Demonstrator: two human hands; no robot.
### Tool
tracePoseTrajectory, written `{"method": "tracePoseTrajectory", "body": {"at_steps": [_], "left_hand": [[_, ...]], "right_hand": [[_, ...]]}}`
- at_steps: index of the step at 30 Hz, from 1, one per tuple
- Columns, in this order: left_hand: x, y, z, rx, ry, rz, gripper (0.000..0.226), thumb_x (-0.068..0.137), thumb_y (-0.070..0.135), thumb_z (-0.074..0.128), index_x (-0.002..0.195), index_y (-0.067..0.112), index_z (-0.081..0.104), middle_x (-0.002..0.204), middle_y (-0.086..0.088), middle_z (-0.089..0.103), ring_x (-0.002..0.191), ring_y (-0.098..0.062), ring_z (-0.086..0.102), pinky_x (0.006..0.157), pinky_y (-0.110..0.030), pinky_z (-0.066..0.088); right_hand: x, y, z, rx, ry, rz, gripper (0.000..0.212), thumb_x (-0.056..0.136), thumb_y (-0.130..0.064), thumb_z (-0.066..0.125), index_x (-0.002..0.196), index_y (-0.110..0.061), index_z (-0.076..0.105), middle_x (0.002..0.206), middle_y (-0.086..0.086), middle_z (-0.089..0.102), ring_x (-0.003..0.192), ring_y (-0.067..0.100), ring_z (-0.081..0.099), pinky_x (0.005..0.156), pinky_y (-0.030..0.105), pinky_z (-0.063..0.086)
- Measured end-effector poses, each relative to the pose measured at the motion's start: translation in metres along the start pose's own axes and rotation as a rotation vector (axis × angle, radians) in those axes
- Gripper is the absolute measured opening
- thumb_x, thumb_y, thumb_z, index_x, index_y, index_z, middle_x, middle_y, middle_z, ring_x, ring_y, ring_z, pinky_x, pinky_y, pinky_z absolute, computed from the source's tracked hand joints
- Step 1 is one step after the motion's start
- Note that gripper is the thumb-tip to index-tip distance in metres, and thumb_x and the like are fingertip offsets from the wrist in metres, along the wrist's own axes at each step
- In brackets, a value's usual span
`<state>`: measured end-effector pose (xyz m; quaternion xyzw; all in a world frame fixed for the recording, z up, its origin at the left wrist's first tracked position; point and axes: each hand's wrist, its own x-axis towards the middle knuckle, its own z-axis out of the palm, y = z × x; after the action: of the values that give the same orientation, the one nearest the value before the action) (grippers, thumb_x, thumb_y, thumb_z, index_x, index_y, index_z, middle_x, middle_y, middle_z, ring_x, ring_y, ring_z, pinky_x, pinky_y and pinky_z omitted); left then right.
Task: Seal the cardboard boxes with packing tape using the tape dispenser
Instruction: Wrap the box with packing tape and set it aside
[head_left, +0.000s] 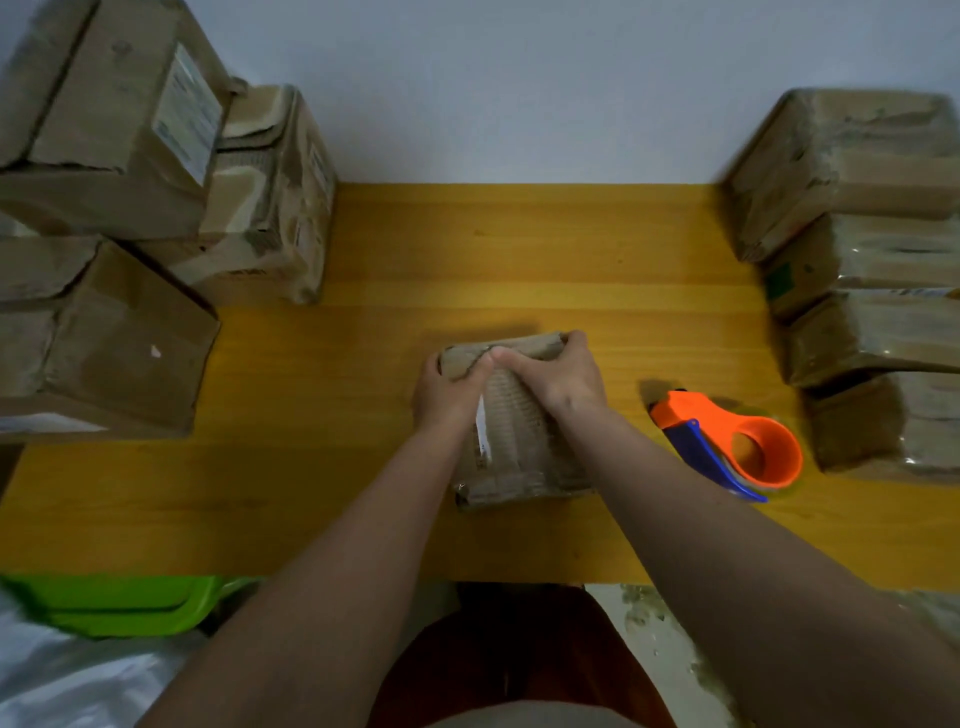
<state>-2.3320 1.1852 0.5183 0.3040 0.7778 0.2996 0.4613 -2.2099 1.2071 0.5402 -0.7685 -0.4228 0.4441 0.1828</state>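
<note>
A small worn cardboard box (514, 441) sits in the middle of the yellow wooden table (311, 493). My left hand (449, 389) grips its far left corner, thumb across the top. My right hand (558, 374) grips the far right edge, fingers curled over the top flap, thumb meeting the left thumb. The orange and blue tape dispenser (727, 441) lies on the table to the right of the box, untouched, a hand's width from my right forearm.
Untaped cardboard boxes (130, 208) are piled at the left of the table. A stack of taped boxes (857, 286) stands at the right. A green plastic bin (119, 603) sits below the table's front edge at the left.
</note>
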Motion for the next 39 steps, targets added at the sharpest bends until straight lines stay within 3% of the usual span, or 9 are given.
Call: {"method": "tracePoseTrajectory", "body": {"at_steps": [6, 11, 15, 17, 20, 27, 32, 36, 39], "left_hand": [[0.012, -0.003, 0.007, 0.142, 0.087, 0.043, 0.033, 0.094, 0.058, 0.041, 0.104, 0.027, 0.044, 0.083, 0.01, 0.049, 0.071, -0.01, 0.048, 0.068, -0.031, 0.045], [0.011, -0.005, 0.008, 0.082, 0.121, 0.036, 0.049, 0.102, 0.049, 0.021, 0.123, 0.021, 0.056, 0.12, -0.001, 0.058, 0.104, -0.023, 0.054, 0.082, -0.033, 0.039], [0.012, 0.008, 0.008, -0.008, 0.059, -0.019, 0.048, 0.104, 0.044, 0.018, 0.14, 0.028, 0.044, 0.144, -0.003, 0.046, 0.128, -0.027, 0.045, 0.097, -0.037, 0.038], [0.009, 0.011, 0.002, 0.001, -0.011, -0.017, 0.048, 0.105, 0.042, 0.014, 0.146, 0.031, 0.035, 0.152, -0.001, 0.036, 0.135, -0.026, 0.037, 0.104, -0.037, 0.033], [-0.004, 0.009, -0.009, 0.096, -0.12, -0.028, 0.053, 0.103, 0.047, 0.012, 0.154, 0.03, 0.01, 0.16, -0.001, 0.019, 0.144, -0.028, 0.021, 0.114, -0.044, 0.021], [-0.097, -0.083, -0.031, 0.375, -0.333, 0.583, 0.089, 0.091, 0.05, 0.055, 0.151, 0.038, -0.01, 0.158, 0.0, 0.007, 0.14, -0.013, 0.02, 0.107, -0.03, 0.032], [-0.074, -0.085, -0.037, 0.545, -0.38, 0.597, 0.078, 0.096, 0.028, 0.053, 0.142, 0.042, -0.009, 0.156, -0.011, 0.019, 0.141, -0.024, 0.026, 0.113, -0.039, 0.031], [-0.062, -0.077, -0.057, 0.58, -0.472, 0.667, 0.08, 0.09, 0.019, 0.064, 0.144, 0.032, 0.006, 0.148, -0.012, 0.037, 0.133, -0.024, 0.04, 0.111, -0.035, 0.036], [-0.054, -0.07, -0.077, 0.546, -0.427, 0.747, 0.076, 0.076, 0.017, 0.079, 0.137, 0.025, 0.035, 0.13, -0.012, 0.057, 0.116, -0.024, 0.056, 0.1, -0.035, 0.048]], "right_hand": [[0.011, 0.004, 0.005, 0.012, 0.076, -0.029, 0.064, 0.069, -0.06, 0.073, 0.107, -0.019, 0.042, 0.099, 0.001, 0.059, 0.096, 0.028, 0.06, 0.078, 0.039, 0.049], [0.014, 0.017, 0.003, 0.137, 0.174, -0.101, 0.039, 0.092, -0.045, 0.056, 0.107, -0.01, 0.065, 0.104, 0.01, 0.066, 0.097, 0.029, 0.059, 0.072, 0.033, 0.042], [0.016, 0.009, -0.005, 0.073, 0.183, -0.117, 0.049, 0.101, -0.033, 0.04, 0.064, -0.005, 0.055, 0.07, 0.013, 0.055, 0.074, 0.029, 0.051, 0.063, 0.034, 0.032], [0.015, 0.011, -0.01, 0.064, 0.068, -0.144, 0.046, 0.103, -0.03, 0.033, 0.092, 0.002, 0.064, 0.093, 0.017, 0.062, 0.094, 0.033, 0.057, 0.074, 0.035, 0.04], [-0.007, 0.033, -0.023, -0.014, -0.123, -0.247, 0.042, 0.104, -0.027, 0.028, 0.139, -0.01, 0.045, 0.136, 0.012, 0.051, 0.127, 0.029, 0.045, 0.093, 0.031, 0.039], [-0.081, 0.108, -0.021, -0.08, -0.265, -0.499, 0.068, 0.098, -0.028, 0.049, 0.151, -0.031, 0.007, 0.157, 0.0, 0.014, 0.142, 0.012, 0.021, 0.116, 0.032, 0.025], [-0.074, 0.112, -0.043, -0.561, -0.311, -0.691, 0.058, 0.1, -0.037, 0.037, 0.146, -0.044, 0.003, 0.16, 0.001, 0.001, 0.138, 0.019, 0.033, 0.105, 0.033, 0.04], [-0.069, 0.114, -0.063, -0.961, -0.281, -0.783, 0.06, 0.102, -0.041, 0.03, 0.142, -0.041, -0.015, 0.153, 0.001, 0.033, 0.114, 0.025, 0.058, 0.086, 0.039, 0.05], [-0.069, 0.109, -0.066, -1.003, -0.232, -0.836, 0.055, 0.101, -0.043, 0.033, 0.148, -0.04, 0.005, 0.141, -0.002, 0.051, 0.11, 0.023, 0.061, 0.088, 0.037, 0.048]]}}
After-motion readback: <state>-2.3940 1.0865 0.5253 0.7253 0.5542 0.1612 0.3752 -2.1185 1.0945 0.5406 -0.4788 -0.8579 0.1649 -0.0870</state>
